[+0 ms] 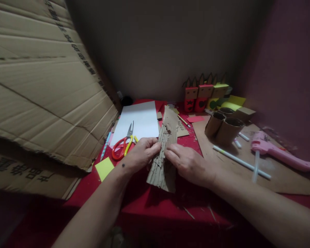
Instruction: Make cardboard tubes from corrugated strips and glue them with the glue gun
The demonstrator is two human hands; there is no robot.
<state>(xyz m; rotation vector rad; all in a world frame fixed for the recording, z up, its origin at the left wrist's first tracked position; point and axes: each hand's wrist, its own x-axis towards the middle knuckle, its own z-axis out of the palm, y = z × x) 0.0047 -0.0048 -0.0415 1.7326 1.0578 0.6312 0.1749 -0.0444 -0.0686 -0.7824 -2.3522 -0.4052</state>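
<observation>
A strip of corrugated cardboard (161, 172) stands between my two hands, its ridges bared and its surface layer partly torn off. My left hand (144, 151) pinches its left edge between thumb and fingers. On the other side, my right hand (184, 162) has its fingers closed on the strip's right part, thumb and fingertips at the ridges. Just beyond my left hand lie scissors (122, 148) with one red and one yellow handle, their blades resting on a white sheet of paper (142, 113). A yellow paper square (104, 168) is near my left wrist.
A large cardboard box (41, 86) rises at left. On the right, a cardboard sheet (281, 182) carries cardboard tubes (228, 131), a white stick (240, 161) and a pink glue gun (281, 151). Several decorated figures (204, 96) stand at the back. Scraps litter the red cloth (144, 210).
</observation>
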